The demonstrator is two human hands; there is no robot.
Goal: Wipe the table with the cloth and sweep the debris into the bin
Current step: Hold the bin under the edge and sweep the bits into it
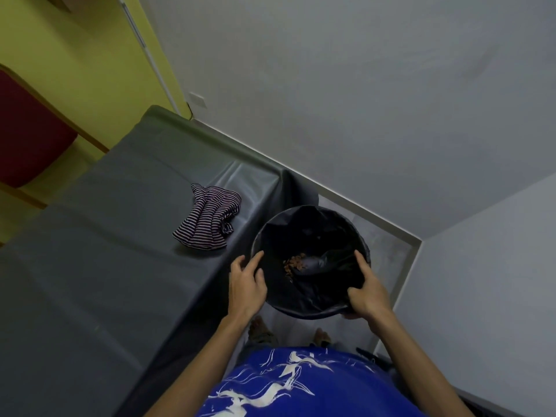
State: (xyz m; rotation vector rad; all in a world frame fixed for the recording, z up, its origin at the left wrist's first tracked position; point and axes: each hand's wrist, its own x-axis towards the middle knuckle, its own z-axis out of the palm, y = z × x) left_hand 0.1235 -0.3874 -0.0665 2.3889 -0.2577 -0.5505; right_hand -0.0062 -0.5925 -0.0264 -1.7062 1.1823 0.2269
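Note:
A round bin (313, 224) lined with a black bag sits just past the table's right edge. Brown debris (293, 264) lies in a small heap inside it. My right hand (365, 291) grips the bin's near right rim, thumb inside. My left hand (246, 284) rests against the bin's left rim with fingers spread; whether it grips is unclear. A crumpled striped cloth (207, 219) lies on the grey table (105, 236), to the left of the bin, untouched by either hand.
White walls (361, 85) meet in a corner behind the bin. A red chair (27, 130) stands at the far left beside a yellow wall. My feet (261, 326) show on the floor below the bin, and a dark object lies near my right side.

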